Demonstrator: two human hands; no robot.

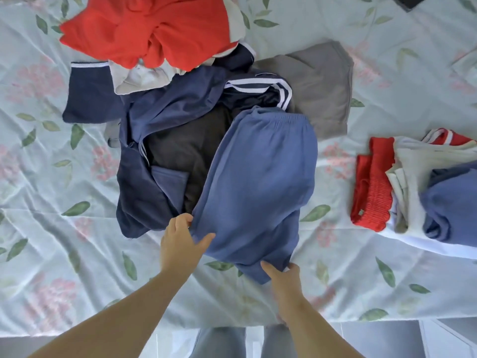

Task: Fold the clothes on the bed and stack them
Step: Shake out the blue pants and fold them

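Currently pinching the blue shorts (258,177) with left hand (180,239) and right hand (284,276), risking dragging the navy striped jacket (165,107) along.

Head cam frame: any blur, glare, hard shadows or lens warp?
Head view: soft even light, no glare or hard shadows; red garment and the right hand gripping the blue trousers look slightly soft; wide-angle warp stretches the folded stack at right.
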